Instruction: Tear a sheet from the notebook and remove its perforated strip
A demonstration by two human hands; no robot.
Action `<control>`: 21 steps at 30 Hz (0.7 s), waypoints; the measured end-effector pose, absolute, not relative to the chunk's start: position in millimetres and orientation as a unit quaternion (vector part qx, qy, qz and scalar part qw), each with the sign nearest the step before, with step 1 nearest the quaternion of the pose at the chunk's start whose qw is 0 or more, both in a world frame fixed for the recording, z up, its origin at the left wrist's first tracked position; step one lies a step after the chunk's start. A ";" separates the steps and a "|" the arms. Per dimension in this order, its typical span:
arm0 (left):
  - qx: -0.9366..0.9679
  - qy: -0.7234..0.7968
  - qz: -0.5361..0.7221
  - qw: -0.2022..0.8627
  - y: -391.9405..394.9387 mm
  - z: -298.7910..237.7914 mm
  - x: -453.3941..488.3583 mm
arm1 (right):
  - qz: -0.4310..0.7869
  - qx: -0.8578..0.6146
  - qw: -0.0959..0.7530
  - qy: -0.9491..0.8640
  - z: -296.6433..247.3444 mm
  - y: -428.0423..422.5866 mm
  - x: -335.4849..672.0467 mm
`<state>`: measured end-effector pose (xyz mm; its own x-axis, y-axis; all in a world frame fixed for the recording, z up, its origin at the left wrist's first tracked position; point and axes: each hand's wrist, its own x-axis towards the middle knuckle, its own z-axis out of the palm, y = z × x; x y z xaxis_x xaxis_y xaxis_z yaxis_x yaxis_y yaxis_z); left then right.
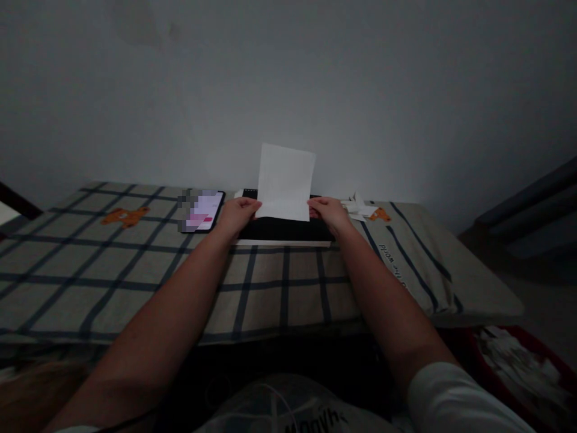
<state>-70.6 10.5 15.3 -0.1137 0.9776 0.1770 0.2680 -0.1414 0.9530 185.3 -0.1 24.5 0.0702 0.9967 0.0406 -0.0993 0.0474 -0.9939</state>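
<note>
Both hands pinch the white paper sheet [285,181] by its lower corners, left hand [237,214] and right hand [328,211] closed on it, holding it upright just above the black notebook [283,230]. Held only at the bottom, the sheet could flop or crease. Uneven pull could tear it; the phone [205,210] lies just left of the notebook.

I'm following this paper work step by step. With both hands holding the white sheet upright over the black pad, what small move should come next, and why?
Probably lower the white sheet flat onto the black pad. The left hand and right hand pinch only its bottom corners, so it stands unsupported in the air, with the pad lying directly beneath it.
</note>
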 end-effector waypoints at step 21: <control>0.456 0.502 0.520 0.519 0.2 26.1 -61.4 | 0.521 -0.499 0.546 -0.426 26.8 -1.4 181.3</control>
<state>-61.4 0.2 26.1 -0.0447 0.9979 -0.0474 -0.0818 0.0436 0.9957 181.3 -1.4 26.8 0.0949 0.9940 -0.0552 -0.1438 -0.0411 -0.9888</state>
